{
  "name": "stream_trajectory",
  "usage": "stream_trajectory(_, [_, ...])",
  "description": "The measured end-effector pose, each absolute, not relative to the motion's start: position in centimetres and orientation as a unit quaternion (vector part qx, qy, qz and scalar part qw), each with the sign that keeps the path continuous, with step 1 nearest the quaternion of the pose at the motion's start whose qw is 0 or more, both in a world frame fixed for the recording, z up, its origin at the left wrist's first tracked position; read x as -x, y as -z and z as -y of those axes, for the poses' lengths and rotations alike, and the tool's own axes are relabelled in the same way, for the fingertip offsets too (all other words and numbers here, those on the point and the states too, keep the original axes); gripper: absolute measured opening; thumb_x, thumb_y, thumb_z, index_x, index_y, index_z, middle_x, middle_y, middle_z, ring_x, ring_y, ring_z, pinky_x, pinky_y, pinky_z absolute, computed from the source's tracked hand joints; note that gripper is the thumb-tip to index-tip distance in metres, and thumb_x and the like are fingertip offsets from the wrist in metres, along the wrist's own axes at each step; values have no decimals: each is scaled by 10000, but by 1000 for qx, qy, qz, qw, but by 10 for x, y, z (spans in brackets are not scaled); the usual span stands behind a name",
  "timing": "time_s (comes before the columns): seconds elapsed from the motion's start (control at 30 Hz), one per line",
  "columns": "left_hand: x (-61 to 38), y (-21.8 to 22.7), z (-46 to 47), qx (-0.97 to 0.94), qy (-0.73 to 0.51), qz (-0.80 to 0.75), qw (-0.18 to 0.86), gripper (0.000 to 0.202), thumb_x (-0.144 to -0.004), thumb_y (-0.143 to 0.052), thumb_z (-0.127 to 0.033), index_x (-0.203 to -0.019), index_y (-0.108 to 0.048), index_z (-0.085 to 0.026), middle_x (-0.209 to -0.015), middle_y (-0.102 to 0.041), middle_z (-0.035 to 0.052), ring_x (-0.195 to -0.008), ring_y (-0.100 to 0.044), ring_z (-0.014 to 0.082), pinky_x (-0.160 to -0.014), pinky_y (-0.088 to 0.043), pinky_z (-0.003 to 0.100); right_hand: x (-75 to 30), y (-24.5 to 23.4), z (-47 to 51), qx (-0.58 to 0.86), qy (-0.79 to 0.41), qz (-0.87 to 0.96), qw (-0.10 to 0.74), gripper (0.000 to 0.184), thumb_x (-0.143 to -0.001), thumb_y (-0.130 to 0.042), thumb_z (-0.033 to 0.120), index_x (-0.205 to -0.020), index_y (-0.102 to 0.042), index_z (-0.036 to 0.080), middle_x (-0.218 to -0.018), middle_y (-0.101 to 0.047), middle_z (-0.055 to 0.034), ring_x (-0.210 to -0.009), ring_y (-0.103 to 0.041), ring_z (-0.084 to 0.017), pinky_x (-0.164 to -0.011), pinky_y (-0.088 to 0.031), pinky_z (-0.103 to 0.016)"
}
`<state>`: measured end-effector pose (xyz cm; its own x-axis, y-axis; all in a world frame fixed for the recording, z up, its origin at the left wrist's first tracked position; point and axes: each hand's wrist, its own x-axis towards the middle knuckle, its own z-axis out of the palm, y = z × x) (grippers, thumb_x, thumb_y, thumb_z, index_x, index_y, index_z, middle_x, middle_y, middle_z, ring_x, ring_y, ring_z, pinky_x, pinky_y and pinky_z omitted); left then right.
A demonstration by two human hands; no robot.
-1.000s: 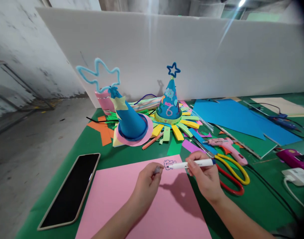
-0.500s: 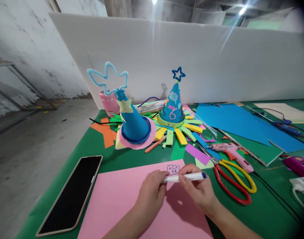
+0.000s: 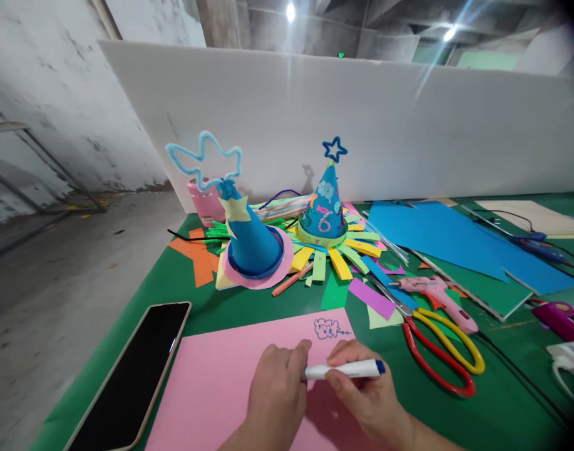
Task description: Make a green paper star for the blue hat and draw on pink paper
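A white marker (image 3: 317,372) with a blue end lies level between my hands, above a pink sheet of paper (image 3: 211,369). My right hand (image 3: 369,391) pinches its barrel between thumb and fingers. Curled around its left end is my left hand (image 3: 280,385); that tip is hidden in the fingers. Near the sheet's far right corner is a small blue line drawing (image 3: 327,328), a cloud-like outline with a short tail of line to its right, just beyond my hands.
A phone (image 3: 131,376) lies left of the sheet. Behind stand two blue cone hats (image 3: 253,244), (image 3: 323,207) among paper strips. Scissors (image 3: 439,347), a pink glue gun (image 3: 439,297) and blue sheets (image 3: 437,235) lie to the right. A white board (image 3: 362,125) closes the back.
Both hands have drawn back toward me with the marker, away from the drawing. More of the drawing now shows, including the line at its right. The view has tilted up slightly.
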<state>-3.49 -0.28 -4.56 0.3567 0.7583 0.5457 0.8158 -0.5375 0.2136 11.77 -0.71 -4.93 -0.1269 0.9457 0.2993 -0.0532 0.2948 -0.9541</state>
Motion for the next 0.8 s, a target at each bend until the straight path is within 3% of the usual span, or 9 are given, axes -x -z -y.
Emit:
stream_trajectory(0.2, [33, 42, 5, 819, 313, 473, 87, 325, -709, -329, -12, -959, -493, -139, -529, -558, 19, -459, -503, 162, -488, -412, 292, -117, 46, 10, 358, -454, 600, 553, 114, -730, -577, 127, -781, -573, 229, -640, -540, 2, -579, -526, -136, -513, -403, -250])
stream_trajectory(0.6, [31, 45, 9, 823, 303, 475, 66, 344, -677, -333, 1, -944, -501, -136, -531, -572, 31, -465, -505, 170, -489, -403, 297, -119, 51, 15, 363, -463, 593, 549, 104, -752, -561, 140, -794, -567, 235, -653, -541, 4, -616, -533, -136, -539, -411, -249])
stream_trajectory(0.7, [29, 47, 6, 821, 279, 498, 27, 344, -683, -343, -12, -950, -516, -143, -550, -590, 32, -488, -517, 181, -494, -401, 299, -121, 48, 10, 382, -459, 590, 543, 50, -750, -577, 174, -761, -572, 222, -646, -543, 4, -583, -519, -128, -522, -410, -243])
stream_trajectory(0.8, [26, 41, -2, 793, 249, 547, -96, 373, -700, -356, -36, -1022, -494, -164, -600, -607, 19, -541, -540, 183, -504, -400, 281, -124, 44, 1, 420, -484, 556, 530, 60, -744, -598, 255, -728, -572, 204, -595, -516, 20, -501, -467, -106, -459, -387, -223])
